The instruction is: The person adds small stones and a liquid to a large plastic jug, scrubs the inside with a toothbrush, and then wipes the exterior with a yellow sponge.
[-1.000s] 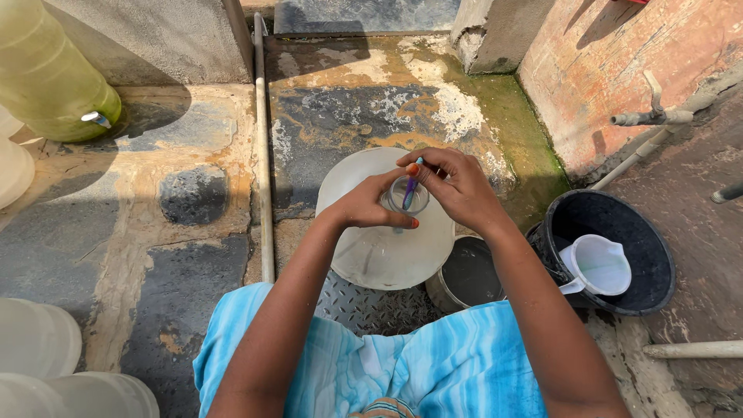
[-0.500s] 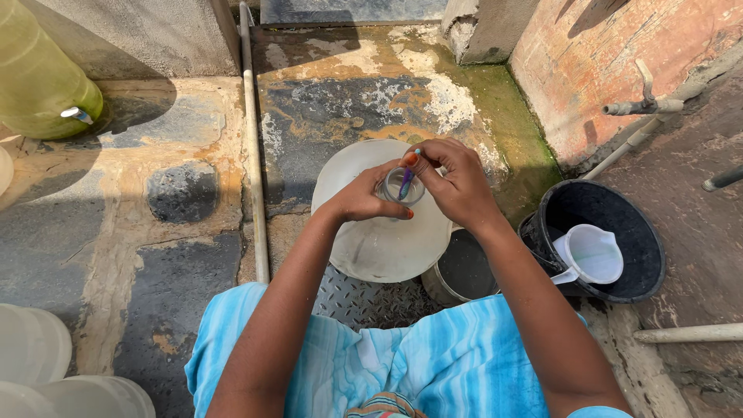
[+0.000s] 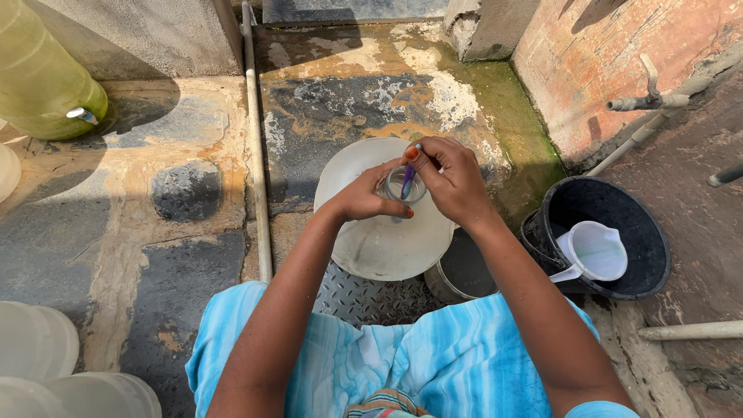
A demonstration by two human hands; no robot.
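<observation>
clear cup (image 3: 402, 188) half hidden by left hand (image 3: 370, 195), right hand (image 3: 453, 179).

Left hand (image 3: 364, 197) grips the neck of a large pale jug (image 3: 383, 232) lying over the person's knees, fingers curled round the clear mouth (image 3: 404, 186). Right hand (image 3: 457, 178) pinches a purple-handled brush (image 3: 408, 179) set into that mouth. Black bucket (image 3: 646, 255) to the right holds a white scoop jug (image 3: 596, 249). Metal pot (image 3: 464, 271) sits just beside the pale jug. Green-tinted water container (image 3: 42, 85) with tap upper left. Grey pipe (image 3: 255, 147) runs along the wet stone floor (image 3: 155, 193).
</observation>
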